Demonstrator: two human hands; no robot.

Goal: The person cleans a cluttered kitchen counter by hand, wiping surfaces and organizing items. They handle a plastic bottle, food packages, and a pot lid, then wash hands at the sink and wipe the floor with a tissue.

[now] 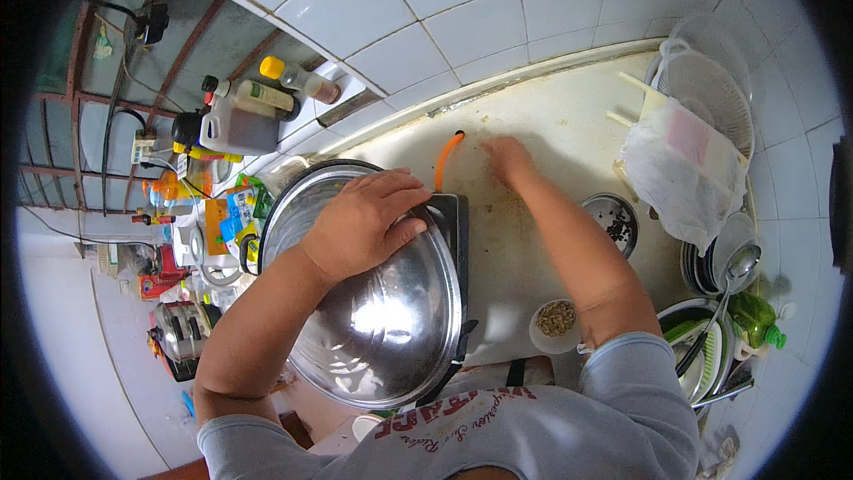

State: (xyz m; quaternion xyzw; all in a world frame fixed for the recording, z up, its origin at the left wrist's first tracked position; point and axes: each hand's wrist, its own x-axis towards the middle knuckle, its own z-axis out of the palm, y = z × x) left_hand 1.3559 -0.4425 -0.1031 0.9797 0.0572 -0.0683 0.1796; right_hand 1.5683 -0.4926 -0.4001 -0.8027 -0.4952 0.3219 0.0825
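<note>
My left hand (373,220) lies over the upper part of a large shiny metal lid or basin (373,327), its fingers reaching over the right side. That metal piece tilts over a black gas stove (458,227). From the stove an orange hose (445,160) runs to a hole in the pale countertop (513,247). Right of the hose, my right hand (508,159) is low over the counter, fingers curled; whether anything is in it cannot be seen. Near my right forearm stand a metal dish with dark bits (610,223) and a white bowl of light brown pieces (556,320).
At the right are a white plastic basket (706,87), a white plastic bag (686,167), stacked bowls (723,260) with a ladle and a green detergent bottle (753,317). Bottles (246,120) stand by the window on the left. A tiled wall (460,20) borders the counter.
</note>
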